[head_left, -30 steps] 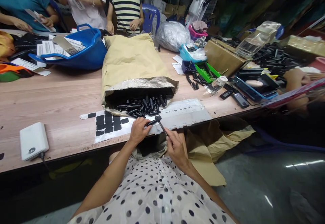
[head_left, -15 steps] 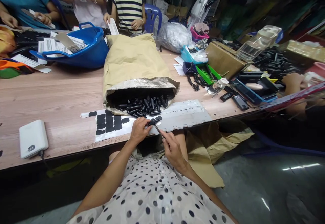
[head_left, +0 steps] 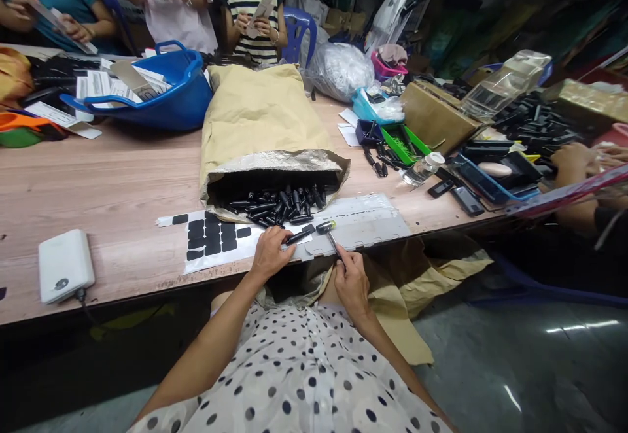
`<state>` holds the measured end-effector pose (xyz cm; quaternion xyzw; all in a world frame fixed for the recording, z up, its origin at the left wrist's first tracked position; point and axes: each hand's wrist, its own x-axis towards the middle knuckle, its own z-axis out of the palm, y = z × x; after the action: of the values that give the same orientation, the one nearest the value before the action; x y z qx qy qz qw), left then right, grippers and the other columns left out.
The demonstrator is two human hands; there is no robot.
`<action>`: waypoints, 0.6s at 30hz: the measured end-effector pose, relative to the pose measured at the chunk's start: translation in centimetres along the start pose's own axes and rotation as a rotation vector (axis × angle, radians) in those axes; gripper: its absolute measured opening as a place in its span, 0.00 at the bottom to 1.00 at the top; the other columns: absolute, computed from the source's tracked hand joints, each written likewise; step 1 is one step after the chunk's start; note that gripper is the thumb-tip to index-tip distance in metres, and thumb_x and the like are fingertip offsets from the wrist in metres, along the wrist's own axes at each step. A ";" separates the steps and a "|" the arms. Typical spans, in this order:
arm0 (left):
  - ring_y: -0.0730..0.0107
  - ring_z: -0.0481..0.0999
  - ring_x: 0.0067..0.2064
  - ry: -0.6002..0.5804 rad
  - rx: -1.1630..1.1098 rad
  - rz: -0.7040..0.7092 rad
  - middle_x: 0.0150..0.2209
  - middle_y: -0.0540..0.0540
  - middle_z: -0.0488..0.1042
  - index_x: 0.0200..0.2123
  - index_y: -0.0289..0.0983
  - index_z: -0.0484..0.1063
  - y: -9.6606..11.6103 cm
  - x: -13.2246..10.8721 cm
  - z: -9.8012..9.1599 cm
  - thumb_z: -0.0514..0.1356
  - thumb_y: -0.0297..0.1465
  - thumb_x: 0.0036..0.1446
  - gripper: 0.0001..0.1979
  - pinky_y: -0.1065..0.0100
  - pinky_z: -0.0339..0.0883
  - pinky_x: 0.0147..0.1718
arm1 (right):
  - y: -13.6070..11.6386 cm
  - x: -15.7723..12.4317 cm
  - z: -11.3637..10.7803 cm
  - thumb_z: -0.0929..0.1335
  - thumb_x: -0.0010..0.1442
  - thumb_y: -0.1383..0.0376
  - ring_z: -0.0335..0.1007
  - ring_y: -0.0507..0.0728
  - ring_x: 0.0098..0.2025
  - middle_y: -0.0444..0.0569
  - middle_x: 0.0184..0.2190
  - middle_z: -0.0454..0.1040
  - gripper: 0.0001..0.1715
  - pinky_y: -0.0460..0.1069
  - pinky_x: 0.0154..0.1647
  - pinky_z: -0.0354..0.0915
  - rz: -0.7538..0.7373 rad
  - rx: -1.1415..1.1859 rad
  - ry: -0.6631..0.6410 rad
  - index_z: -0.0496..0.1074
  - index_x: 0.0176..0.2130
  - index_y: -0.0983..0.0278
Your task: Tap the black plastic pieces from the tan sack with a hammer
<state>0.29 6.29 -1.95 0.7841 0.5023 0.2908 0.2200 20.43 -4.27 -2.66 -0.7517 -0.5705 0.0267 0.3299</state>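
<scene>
My left hand [head_left: 271, 250] rests at the table's front edge, its fingers closed on a slim black piece [head_left: 299, 235] that lies over a flattened grey board [head_left: 358, 224]. My right hand [head_left: 352, 278] is wrapped round the handle of a small mallet [head_left: 327, 229], which has a black face and a yellow-green one. The mallet's head is just right of the black piece, apart from it. Behind both hands, black tube-like parts [head_left: 287, 203] spill from the mouth of a brown paper sack [head_left: 265, 109]. Left of my left hand is a white sheet with black square stickers [head_left: 212, 234].
A white power bank [head_left: 65, 266] with a cable lies at the left. Behind it stands a blue basket [head_left: 189, 103] of small boxes. A water bottle [head_left: 422, 169], a green tray [head_left: 403, 144] and a blue tray [head_left: 490, 181] sit to the right. Several people work around the table.
My right hand has moved right with the mallet, lifting its head off the black piece. My left hand keeps its hold. Across the table, a person in stripes has raised a flat carton.
</scene>
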 end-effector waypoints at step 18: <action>0.61 0.72 0.39 -0.017 0.057 0.103 0.34 0.45 0.75 0.40 0.40 0.78 -0.4 -0.3 -0.9 0.52 0.38 0.67 0.15 0.61 0.66 0.39 | 0.5 0.2 0.6 0.61 0.64 0.68 0.74 0.61 0.37 0.52 0.36 0.80 0.29 0.50 0.35 0.70 -0.062 -0.145 -0.111 0.71 0.62 0.60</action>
<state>-0.70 6.18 -1.63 0.8173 0.4675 0.2807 0.1864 20.67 -3.86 -3.34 -0.7527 -0.6115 0.0167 0.2433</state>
